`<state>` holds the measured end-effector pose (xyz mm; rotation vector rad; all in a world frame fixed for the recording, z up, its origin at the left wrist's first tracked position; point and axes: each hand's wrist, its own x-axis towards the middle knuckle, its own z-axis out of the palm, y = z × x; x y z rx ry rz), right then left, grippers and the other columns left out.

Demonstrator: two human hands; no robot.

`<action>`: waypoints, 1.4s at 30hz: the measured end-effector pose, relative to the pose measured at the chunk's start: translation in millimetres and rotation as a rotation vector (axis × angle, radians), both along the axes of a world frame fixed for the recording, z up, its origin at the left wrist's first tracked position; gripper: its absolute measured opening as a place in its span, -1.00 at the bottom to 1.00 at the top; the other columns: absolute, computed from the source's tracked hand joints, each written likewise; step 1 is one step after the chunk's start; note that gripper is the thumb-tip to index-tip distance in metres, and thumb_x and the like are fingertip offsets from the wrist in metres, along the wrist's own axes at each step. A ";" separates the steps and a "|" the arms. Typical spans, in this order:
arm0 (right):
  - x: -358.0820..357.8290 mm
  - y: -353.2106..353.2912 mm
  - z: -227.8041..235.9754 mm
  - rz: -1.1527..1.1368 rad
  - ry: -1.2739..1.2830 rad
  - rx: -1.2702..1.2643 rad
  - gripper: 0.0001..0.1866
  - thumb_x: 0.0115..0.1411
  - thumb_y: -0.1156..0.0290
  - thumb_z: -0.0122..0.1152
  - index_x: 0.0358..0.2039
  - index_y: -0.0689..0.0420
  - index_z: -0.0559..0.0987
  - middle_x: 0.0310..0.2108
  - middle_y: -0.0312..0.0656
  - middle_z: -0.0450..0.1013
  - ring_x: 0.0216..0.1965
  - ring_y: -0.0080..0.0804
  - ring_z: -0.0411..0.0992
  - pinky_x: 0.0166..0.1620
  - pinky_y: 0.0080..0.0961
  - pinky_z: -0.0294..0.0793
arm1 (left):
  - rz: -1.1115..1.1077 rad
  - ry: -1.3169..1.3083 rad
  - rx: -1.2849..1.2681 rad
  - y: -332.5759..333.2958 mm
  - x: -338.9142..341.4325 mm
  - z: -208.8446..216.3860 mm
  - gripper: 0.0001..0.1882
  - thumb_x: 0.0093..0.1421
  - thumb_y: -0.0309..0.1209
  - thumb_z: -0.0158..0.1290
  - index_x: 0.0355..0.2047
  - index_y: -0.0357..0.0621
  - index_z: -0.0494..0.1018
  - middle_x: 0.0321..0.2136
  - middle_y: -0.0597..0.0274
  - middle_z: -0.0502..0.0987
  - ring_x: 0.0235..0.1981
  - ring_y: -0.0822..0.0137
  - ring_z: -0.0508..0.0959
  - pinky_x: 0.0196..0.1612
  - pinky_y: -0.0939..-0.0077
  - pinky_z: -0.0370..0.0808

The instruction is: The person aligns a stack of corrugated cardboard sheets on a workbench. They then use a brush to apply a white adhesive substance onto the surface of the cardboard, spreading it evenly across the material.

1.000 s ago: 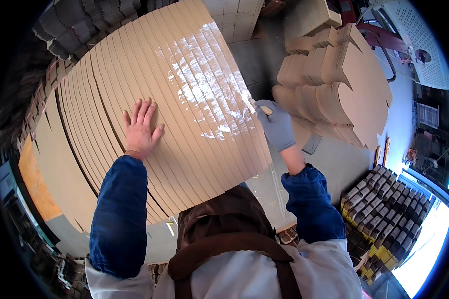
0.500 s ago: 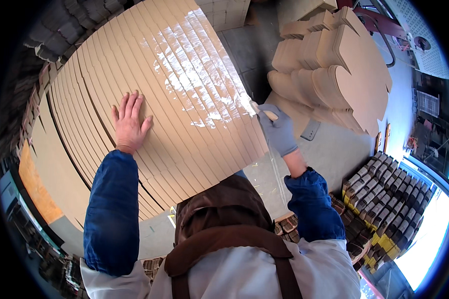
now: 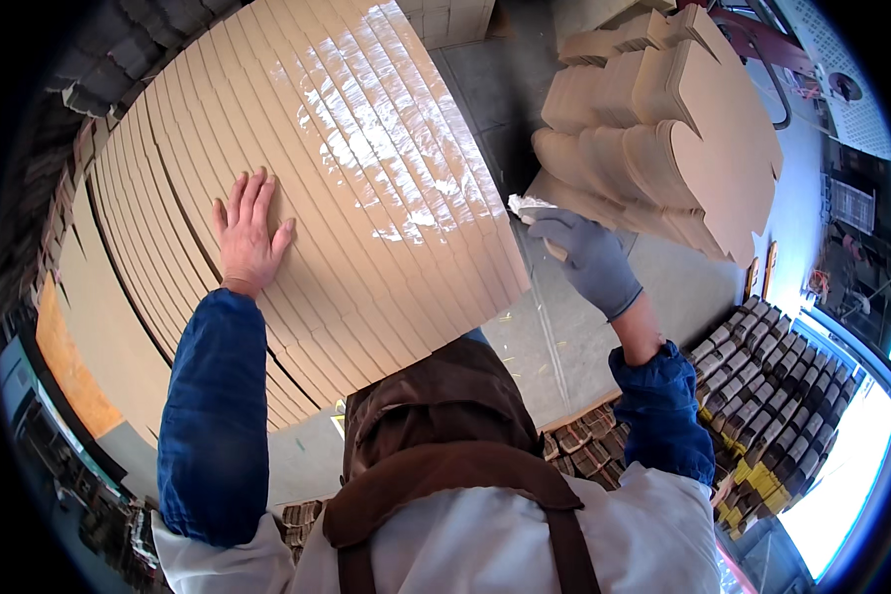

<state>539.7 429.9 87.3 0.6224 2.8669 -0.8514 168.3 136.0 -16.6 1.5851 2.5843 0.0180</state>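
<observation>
A broad row of overlapping brown cardboard sheets (image 3: 346, 307) fills the space in front of me. Wet white glue (image 3: 386, 139) is smeared over the far right part of their stepped edges. My left hand (image 3: 250, 238), bare, lies flat on the sheets left of the glue, fingers stretched and a little spread. In a grey glove, my right hand (image 3: 589, 259) grips a brush (image 3: 533, 208) by its pale handle. White glue coats the bristles, which are just off the right edge of the sheets.
Stacked die-cut cardboard pieces (image 3: 653, 148) stand at the far right. Bundled dark and grey cardboard stacks (image 3: 762, 386) with yellow parts lie at the lower right, and more grey stacks (image 3: 119, 49) at the far left. Grey floor (image 3: 584, 337) shows between.
My right hand has moved right with the brush, off the sheets' edge. The left hand stays on the sheets, shifted slightly in view. A phone-like dark object by the glove is now hidden.
</observation>
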 end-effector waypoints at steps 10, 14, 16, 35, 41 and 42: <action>0.5 -5.2 -6.7 0.065 -0.033 0.019 -0.65 0.09 0.54 0.17 -0.08 -0.02 0.58 0.05 -0.26 0.51 -0.17 -0.10 0.55 -0.14 -0.24 0.58 | 0.001 -0.008 -0.013 -0.3 -0.9 0.7 -0.29 0.26 -0.02 0.01 0.36 0.03 0.19 0.43 0.35 0.11 0.47 0.15 0.01 0.41 -0.23 -0.09; -9.9 -0.1 2.3 -0.067 0.058 -0.021 -0.69 0.13 0.52 0.19 -0.08 0.01 0.58 0.02 -0.23 0.52 -0.17 -0.07 0.55 -0.09 -0.27 0.56 | 0.005 -0.016 -0.017 -0.6 -0.6 0.5 -0.28 0.26 -0.01 0.01 0.38 0.04 0.18 0.43 0.35 0.11 0.47 0.15 0.01 0.42 -0.22 -0.10; -18.8 -1.5 -7.0 -0.018 -0.012 -0.003 -0.69 0.13 0.51 0.20 -0.08 0.00 0.58 0.01 -0.22 0.52 -0.16 -0.05 0.54 -0.08 -0.26 0.55 | 0.007 -0.008 -0.007 1.1 -3.4 0.2 -0.27 0.26 -0.01 0.01 0.38 0.04 0.17 0.43 0.35 0.10 0.47 0.16 0.00 0.42 -0.22 -0.10; -182.4 71.3 -35.9 -0.204 0.293 -0.116 -0.80 0.25 0.42 0.14 -0.12 0.07 0.59 -0.13 -0.09 0.53 -0.19 0.03 0.52 -0.13 -0.25 0.52 | 0.050 -0.109 -0.069 2.4 -2.3 7.4 -0.21 0.16 0.04 0.09 0.35 0.04 0.21 0.41 0.32 0.14 0.45 0.12 0.03 0.40 -0.31 -0.10; -204.7 87.4 -49.8 -0.242 0.289 -0.067 -0.83 0.28 0.40 0.21 -0.16 0.16 0.61 -0.16 -0.09 0.58 -0.18 -0.12 0.56 -0.11 -0.36 0.53 | 0.041 -0.126 -0.015 1.5 -3.2 5.4 -0.20 0.11 0.00 0.12 0.33 0.00 0.22 0.40 0.24 0.17 0.45 0.07 0.05 0.39 -0.30 -0.08; -213.2 82.0 -39.5 -0.243 0.319 -0.123 -0.83 0.28 0.38 0.21 -0.17 0.16 0.61 -0.16 -0.08 0.58 -0.18 -0.12 0.56 -0.11 -0.35 0.53 | 0.048 -0.135 -0.021 0.5 -3.4 6.5 -0.20 0.12 0.00 0.12 0.33 0.00 0.23 0.39 0.24 0.17 0.45 0.07 0.05 0.39 -0.31 -0.08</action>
